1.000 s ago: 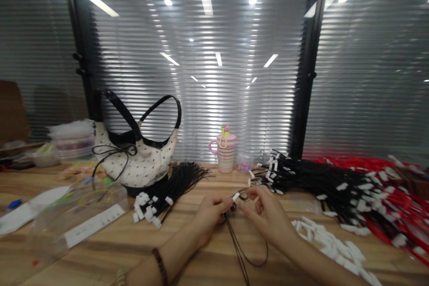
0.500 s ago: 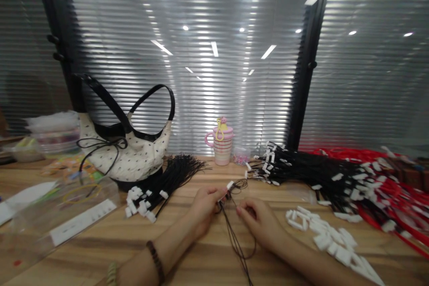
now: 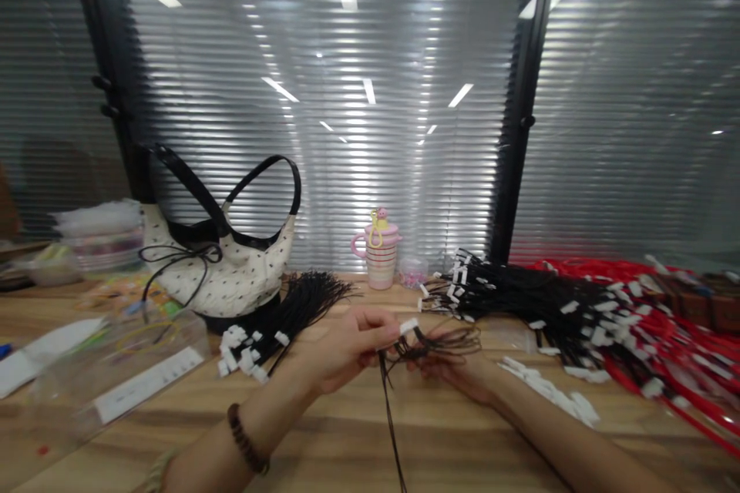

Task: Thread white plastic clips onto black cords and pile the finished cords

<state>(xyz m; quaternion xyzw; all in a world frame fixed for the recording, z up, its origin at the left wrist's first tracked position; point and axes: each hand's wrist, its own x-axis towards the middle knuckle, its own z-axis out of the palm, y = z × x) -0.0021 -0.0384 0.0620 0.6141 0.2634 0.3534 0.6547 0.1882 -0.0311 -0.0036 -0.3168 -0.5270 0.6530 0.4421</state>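
Observation:
My left hand [image 3: 359,345] is closed, with thumb and fingers pinching a bundle of thin dark cord by a small white tag [image 3: 408,326]. Loops of the dark cord [image 3: 454,342] spread to the right from the tag, and two strands hang down toward the table's near edge. My right hand [image 3: 462,373] lies under and behind these loops, its curled fingers gripping the cord near the left fingertips. The loops hide part of those fingers, which are slightly blurred.
Black cords with white tags [image 3: 312,296] lie by a spotted handbag [image 3: 231,277]. White pieces [image 3: 546,385], a pile of black cords [image 3: 520,289] and red cords [image 3: 687,354] lie right. A pink mug [image 3: 381,262] stands behind; a plastic bag [image 3: 63,408] lies left.
My right hand has moved forward and right, from beside the strands to under the loops. The loops are now spread wider to the right, and my left hand is raised slightly.

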